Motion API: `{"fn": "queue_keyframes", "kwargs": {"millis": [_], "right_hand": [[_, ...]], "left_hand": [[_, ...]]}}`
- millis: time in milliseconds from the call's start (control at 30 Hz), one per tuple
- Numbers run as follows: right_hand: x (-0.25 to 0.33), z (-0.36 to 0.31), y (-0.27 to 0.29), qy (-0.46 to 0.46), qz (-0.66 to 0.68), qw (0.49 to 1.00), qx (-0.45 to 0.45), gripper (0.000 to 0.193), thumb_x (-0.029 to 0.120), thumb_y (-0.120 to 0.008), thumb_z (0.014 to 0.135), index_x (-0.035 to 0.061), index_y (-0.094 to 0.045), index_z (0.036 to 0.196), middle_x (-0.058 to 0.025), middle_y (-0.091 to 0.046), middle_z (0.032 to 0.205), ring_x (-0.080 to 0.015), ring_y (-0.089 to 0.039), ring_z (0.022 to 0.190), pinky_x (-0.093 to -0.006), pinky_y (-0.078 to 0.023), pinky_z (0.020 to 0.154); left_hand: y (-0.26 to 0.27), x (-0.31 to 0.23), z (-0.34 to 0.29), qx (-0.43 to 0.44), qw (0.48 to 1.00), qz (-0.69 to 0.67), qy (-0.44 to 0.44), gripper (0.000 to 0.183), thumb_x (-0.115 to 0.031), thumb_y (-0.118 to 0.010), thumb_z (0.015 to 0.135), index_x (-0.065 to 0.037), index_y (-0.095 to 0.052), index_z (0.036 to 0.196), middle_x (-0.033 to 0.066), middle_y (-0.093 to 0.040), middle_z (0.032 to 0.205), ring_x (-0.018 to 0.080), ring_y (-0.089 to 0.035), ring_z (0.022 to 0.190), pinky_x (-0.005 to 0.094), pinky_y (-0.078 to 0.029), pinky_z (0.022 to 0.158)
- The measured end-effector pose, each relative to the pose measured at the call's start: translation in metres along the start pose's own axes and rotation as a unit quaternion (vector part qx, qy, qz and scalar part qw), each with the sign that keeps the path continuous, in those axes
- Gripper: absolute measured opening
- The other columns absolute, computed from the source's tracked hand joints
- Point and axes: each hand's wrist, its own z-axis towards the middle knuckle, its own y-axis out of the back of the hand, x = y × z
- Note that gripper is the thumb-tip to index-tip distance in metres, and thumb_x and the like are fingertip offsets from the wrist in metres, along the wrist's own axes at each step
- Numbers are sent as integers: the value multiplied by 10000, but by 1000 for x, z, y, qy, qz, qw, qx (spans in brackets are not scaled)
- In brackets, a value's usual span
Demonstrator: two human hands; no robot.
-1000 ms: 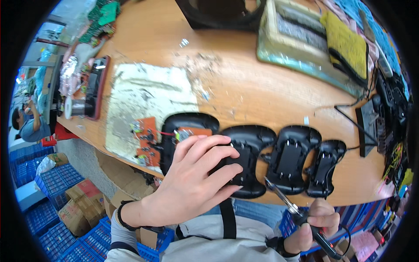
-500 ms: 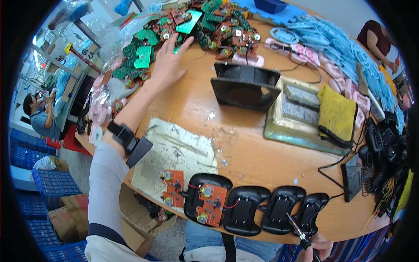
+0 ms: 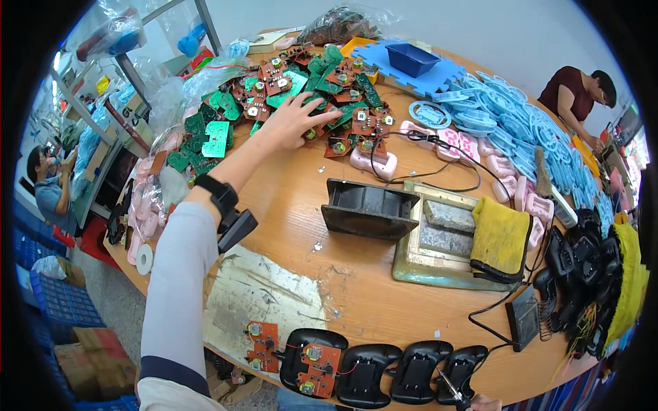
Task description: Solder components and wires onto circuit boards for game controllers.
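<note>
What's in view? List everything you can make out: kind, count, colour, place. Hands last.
circuit boards: many, green and red-brown, far-left pile
wired boards: two, red-brown, near edge
shells: four, black, near-edge row
sheet: one, stained white, table left
fan housing: one, black, table centre
tray: one, cream, right of fan housing
blocks: two, grey, in tray
cloth: one, yellow, over tray
rings: many, light blue, far right
bin: one, dark blue, far edge
crates: several, blue, floor left
people: two, dark-red and blue tops, right and left
soldering iron: one, silver and black, lower edge
left hand: one, bare, at circuit boards
right hand: one, bare, at soldering iron
</note>
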Motion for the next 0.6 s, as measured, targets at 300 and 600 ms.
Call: {"fn": "queue_keyframes", "kwargs": {"millis": [300, 600], "right_hand": [[-3, -3, -4, -15, 8, 1000, 13, 147, 27, -598, 787, -33, -463, 789, -151, -522, 706, -153, -458, 585, -270, -391, 570], [0, -4, -9, 7, 40, 998, 46, 148, 7, -596, 781, -26, -452, 788, -114, -481, 663, -135, -419, 569, -252, -344, 534]], "left_hand": [[11, 2, -125, 18, 998, -46, -50, 539, -2, -570, 664, -69, -467, 1189, 108, -481, 1229, 277, -417, 1181, 369, -348, 973], [109, -73, -198, 101, 967, -227, 49, 692, -106, -616, 652, -140, -392, 1305, 126, -295, 1396, 287, -246, 1310, 457, -205, 1053]]}}
